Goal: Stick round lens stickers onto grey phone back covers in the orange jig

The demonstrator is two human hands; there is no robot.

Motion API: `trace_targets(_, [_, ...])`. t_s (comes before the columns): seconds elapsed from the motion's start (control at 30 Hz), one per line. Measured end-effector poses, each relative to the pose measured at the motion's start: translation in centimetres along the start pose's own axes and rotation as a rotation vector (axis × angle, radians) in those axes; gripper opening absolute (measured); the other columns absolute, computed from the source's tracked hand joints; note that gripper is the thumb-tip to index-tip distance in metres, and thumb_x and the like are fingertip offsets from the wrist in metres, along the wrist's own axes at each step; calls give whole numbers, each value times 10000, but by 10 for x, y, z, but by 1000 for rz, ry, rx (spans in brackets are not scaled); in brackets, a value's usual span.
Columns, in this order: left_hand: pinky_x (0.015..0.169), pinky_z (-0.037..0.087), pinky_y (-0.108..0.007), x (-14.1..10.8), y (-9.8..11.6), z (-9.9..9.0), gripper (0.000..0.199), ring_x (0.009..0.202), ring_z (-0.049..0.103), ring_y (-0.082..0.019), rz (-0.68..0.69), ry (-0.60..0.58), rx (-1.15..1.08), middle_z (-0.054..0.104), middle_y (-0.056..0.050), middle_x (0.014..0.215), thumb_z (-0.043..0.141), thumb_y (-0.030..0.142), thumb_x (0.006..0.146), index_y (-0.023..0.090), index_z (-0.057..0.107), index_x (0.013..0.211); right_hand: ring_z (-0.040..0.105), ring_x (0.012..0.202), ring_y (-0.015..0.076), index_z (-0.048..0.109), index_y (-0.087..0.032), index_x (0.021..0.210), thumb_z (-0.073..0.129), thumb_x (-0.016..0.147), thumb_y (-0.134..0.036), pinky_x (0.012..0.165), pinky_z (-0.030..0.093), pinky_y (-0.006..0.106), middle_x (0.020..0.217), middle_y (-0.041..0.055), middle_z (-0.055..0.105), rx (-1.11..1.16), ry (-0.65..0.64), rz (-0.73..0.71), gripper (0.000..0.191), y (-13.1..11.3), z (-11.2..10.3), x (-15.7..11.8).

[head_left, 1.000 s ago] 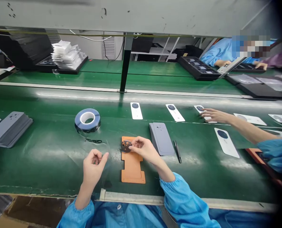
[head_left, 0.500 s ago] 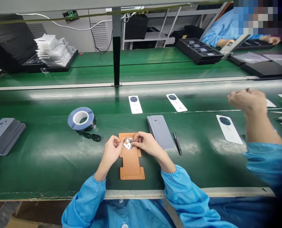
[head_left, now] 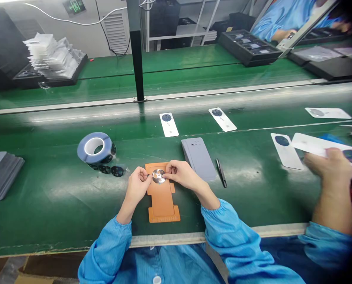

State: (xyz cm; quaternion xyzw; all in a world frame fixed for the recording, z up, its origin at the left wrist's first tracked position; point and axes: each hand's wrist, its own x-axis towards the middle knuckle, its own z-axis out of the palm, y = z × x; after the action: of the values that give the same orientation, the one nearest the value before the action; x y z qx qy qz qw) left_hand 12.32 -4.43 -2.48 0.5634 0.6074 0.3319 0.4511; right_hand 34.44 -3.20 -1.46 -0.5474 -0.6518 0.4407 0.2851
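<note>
A shiny round disc with several holes lies at the upper end of an orange fixture plate. My left hand is pinched closed beside the disc's left edge; a tiny dark spot shows at its fingertips, too small to name. From the other side, my right hand has thumb and finger closed at the disc's right edge. Just behind my right hand rests a stack of grey phone-shaped panels. Black tweezers lie to the right of that stack.
A roll of blue-edged tape with round black stickers stands left. Another grey panel stack sits far left. White cards with dark circles lie behind. At right, a co-worker's hand holds a white card.
The view has shifted slightly. At right, the co-worker's hand has come down and nearer, now with a white card in it. My hands stay at the disc with little change.
</note>
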Motion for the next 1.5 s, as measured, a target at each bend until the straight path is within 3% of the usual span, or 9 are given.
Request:
trace_targets(0.63, [570, 355, -219, -5, 4, 1, 225, 587, 458, -102, 13, 6, 47, 466, 60, 645, 676, 303, 772, 217, 473, 732, 608, 638, 149, 659, -198, 808, 760, 785, -397, 610, 503, 287, 758, 12, 681, 67, 121, 81, 224, 4, 5, -9])
trace_targets(0.93, [573, 372, -214, -7, 1, 1, 171, 580, 480, -97, 55, -1, 76, 507, 59, 665, 663, 249, 742, 217, 496, 760, 612, 667, 154, 624, -197, 819, 676, 809, -280, 630, 503, 294, 769, 13, 668, 12, 87, 38, 99, -5, 3, -12])
trace_targets(1.2, [574, 368, -220, -9, -1, -1, 156, 580, 477, -100, 82, -8, 79, 516, 55, 675, 647, 269, 760, 216, 500, 767, 614, 702, 162, 626, -193, 832, 718, 804, -326, 677, 518, 312, 791, 14, 651, -10, 142, 49, 164, -1, 12, -12])
trace_targets(1.5, [588, 376, -229, -11, -2, -2, 135, 582, 502, -109, 85, -17, 86, 526, 51, 671, 624, 271, 764, 217, 501, 770, 617, 717, 159, 623, -189, 841, 698, 790, -291, 688, 517, 312, 827, 16, 658, 8, 107, 47, 136, 0, 12, -15])
